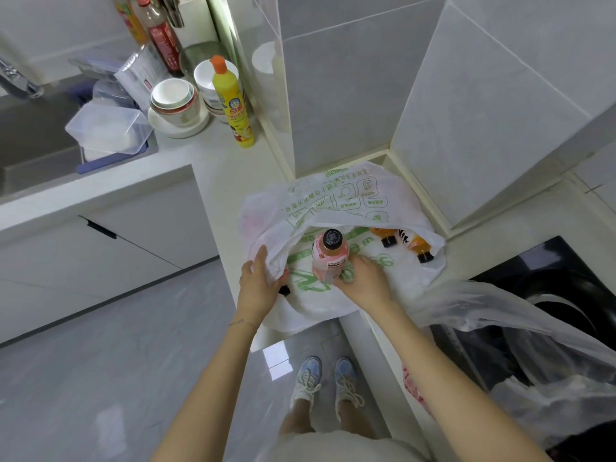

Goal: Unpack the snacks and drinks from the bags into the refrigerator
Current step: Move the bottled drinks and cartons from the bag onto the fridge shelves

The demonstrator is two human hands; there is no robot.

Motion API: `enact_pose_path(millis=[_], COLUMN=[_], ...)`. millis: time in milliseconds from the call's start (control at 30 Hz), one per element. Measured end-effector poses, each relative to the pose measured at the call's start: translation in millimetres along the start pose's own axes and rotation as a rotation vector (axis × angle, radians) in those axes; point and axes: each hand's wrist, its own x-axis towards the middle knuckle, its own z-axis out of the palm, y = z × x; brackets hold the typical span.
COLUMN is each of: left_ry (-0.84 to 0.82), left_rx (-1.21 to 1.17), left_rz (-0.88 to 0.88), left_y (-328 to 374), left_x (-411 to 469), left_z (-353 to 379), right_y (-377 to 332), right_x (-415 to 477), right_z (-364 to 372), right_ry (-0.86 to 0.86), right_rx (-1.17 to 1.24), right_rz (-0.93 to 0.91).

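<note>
Here, crinkled plastic bag [333, 203] around smooth cylindrical pink bottle [329, 260]

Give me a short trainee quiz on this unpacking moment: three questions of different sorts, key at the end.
1. True or false: the pink bottle lies flat in the white bag.
2. The left hand holds: A) the bag's edge, B) a bowl, C) a yellow bottle.
3. Fill in: ___ orange bottles lie in the bag.
Key: 1 false, it stands upright, gripped by the right hand; 2 A; 3 two.
</note>
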Motion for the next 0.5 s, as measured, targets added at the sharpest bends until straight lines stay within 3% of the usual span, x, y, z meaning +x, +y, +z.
enact_pose_path(millis=[133,267,500], left_ry=[-0.056,-0.08,-0.122], left_rx=[-0.052,-0.101,-0.059], left_rz=[0.012,0.031,0.077], left_y=[-1,6,18], left_x=[-1,-3,3], left_z=[0,1,5], right_y=[-10,-21,-9], right_x=[-5,-2,-2], right_z=[7,6,4], right_ry=[-0.039,0.025,0.109], right_rx=[0.21,0.454,0.478], right_rz=[0.018,0.022,0.072])
